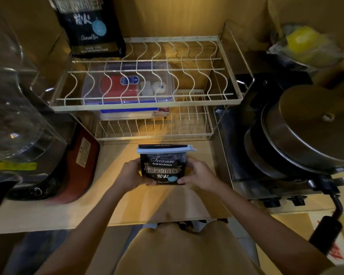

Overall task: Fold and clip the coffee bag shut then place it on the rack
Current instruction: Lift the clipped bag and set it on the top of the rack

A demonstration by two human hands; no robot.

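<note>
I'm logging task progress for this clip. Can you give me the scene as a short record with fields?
held item: black printed coffee bag, upright
closure: pale blue plastic clip across the folded top
left hand: grip on the bag's left edge
right hand: grip on the bag's right edge
target: cream wire two-tier rack, behind the bag
on top tier: second black coffee bag, at left
step left: placing on rack

The rack's top tier (147, 70) lies open except its back-left corner, taken by a second coffee bag (91, 28). A plastic box (127, 114) fills the lower tier's left; the desk's front edge (111, 187) is bare.
</note>
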